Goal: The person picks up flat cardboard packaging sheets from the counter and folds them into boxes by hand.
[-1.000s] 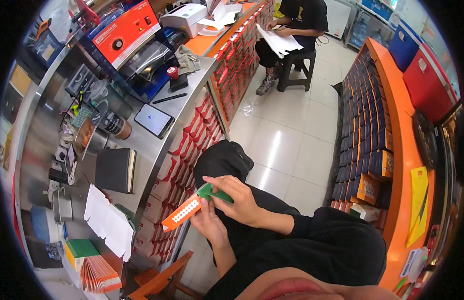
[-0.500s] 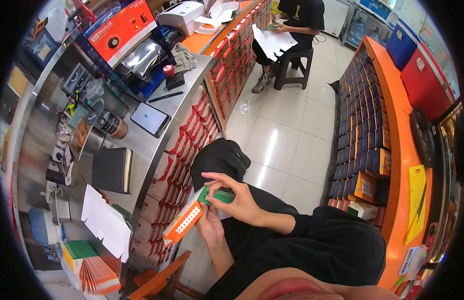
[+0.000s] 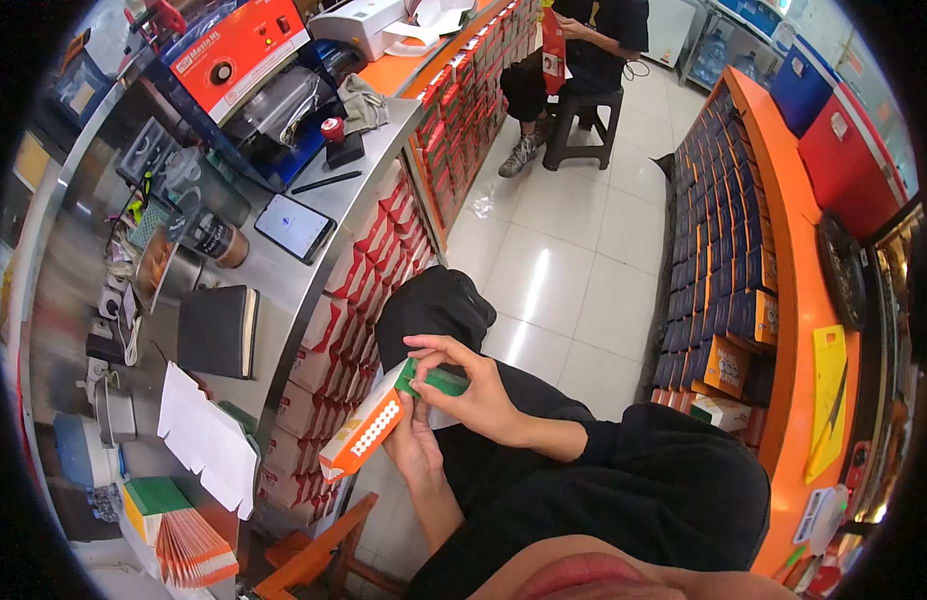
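My right fingers point(image 3: 452, 349) are pinching the green end of the carton point(image 3: 372, 432), thumb nearly meeting index; my left fingers point(image 3: 410, 428) are cradling its lower side. Light, even pressure is, I judge, sparing the card. The carton is sitting tilted, right of the bench point(image 3: 276, 292).

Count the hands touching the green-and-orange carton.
2: the person's left hand grips the carton near its green end; the right hand has thumb and finger at the green part. No others are visible there.

bright, even light glares on the floor point(image 3: 609, 225), while the curved, black-cornered edges stretch and seem slightly soft.
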`<action>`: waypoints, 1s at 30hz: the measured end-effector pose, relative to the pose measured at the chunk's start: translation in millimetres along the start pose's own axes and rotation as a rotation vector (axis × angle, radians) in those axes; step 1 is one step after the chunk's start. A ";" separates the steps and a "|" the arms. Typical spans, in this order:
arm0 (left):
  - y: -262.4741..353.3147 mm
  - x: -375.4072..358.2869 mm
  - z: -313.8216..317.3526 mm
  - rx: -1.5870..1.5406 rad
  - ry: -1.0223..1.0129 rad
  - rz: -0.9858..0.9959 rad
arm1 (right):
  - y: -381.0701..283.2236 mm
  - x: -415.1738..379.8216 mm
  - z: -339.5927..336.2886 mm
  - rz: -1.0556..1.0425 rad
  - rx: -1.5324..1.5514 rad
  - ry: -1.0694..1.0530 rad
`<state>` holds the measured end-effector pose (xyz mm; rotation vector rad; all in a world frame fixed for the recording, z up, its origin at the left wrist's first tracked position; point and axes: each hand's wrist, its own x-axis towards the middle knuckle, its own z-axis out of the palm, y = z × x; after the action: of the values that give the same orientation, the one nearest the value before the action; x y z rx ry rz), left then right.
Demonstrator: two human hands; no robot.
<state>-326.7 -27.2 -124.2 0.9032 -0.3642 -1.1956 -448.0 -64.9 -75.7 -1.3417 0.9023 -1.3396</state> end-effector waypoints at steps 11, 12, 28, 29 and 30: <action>-4.5 1.8 -10.4 -0.054 0.008 -0.016 | -12.3 1.5 -0.9 0.013 -0.064 -0.079; -1.4 0.7 -5.1 -0.042 0.012 -0.006 | -10.2 1.1 -0.6 0.004 -0.035 -0.067; 5.4 -3.1 -0.3 -0.053 0.024 0.011 | 6.8 -5.8 5.8 0.028 -0.070 -0.102; 4.4 -2.8 -1.4 -0.070 0.012 0.010 | 9.4 -6.2 4.9 0.017 -0.093 -0.110; 4.7 -3.7 -2.0 -0.071 -0.020 -0.012 | 11.4 -6.9 4.9 -0.005 -0.122 -0.078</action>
<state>-323.7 -22.6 -121.0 0.8335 -0.3305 -1.2217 -442.3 -60.2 -87.8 -1.4805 0.9399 -1.2439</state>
